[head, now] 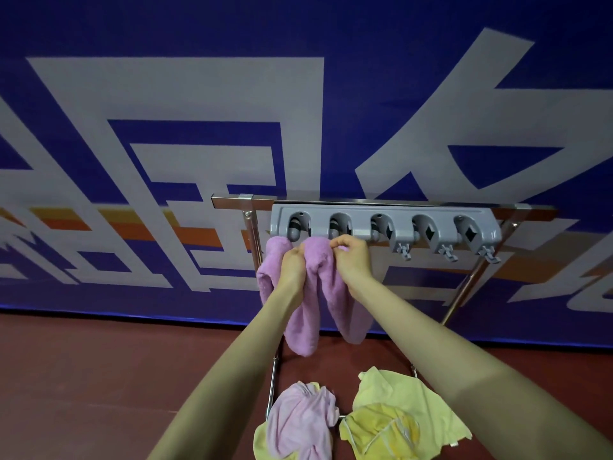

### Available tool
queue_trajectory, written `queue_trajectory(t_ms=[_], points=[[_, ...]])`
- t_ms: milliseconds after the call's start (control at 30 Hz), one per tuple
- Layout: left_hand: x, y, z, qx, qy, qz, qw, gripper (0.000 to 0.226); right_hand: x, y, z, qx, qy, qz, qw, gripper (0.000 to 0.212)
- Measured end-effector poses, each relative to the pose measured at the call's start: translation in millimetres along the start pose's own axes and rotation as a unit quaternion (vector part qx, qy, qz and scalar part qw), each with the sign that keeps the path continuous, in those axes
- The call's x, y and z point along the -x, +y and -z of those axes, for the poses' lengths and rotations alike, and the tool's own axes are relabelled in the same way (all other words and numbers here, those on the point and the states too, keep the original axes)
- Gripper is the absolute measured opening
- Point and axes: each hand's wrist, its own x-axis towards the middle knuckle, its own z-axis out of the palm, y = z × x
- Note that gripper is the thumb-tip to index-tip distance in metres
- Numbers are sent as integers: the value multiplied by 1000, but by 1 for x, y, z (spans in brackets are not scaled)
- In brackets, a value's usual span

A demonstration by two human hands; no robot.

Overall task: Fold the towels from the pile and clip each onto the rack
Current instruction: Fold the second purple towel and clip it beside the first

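Observation:
A grey clip rack [384, 224] with several clip slots hangs on a metal frame. Two purple towels hang from its left end: one [270, 270] under the first clip, another [323, 293] under the second. My left hand [293, 265] grips the cloth between them, just below the rack. My right hand [351, 255] pinches the top edge of the second towel right under the second clip. The three clips to the right hold nothing. Below, a pile of pink [300, 423] and yellow towels [404, 416] lies on the frame's lower part.
The metal frame [464, 287] has slanted legs on both sides and a top bar [232, 200]. Behind it stands a blue banner wall [199, 94] with large white characters. The floor [99, 376] is dark red.

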Motion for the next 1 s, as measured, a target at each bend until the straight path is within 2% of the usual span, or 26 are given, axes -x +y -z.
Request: queue_trajectory(t_ms=[167,367,433,533,667,767,1000], points=[[0,-13,2,-123,-17,-18,992,39,1,8,4,62,-33,46,996,30],[-9,-33,8,-238,35,-20,970,53,4,12,10,110,-84,62,988,30],[-3,-28,7,-281,51,-36,958,48,4,12,13,118,-102,56,986,30],[4,-23,8,-250,10,-35,967,21,6,11,18,118,-129,44,984,30],[15,-27,13,-227,-41,-80,970,28,15,13,31,108,-174,22,979,36],[33,-24,14,-213,-32,-122,969,33,24,12,44,86,-196,6,977,34],[70,-14,18,-202,30,-199,959,24,46,0,77,19,-221,-16,975,17]])
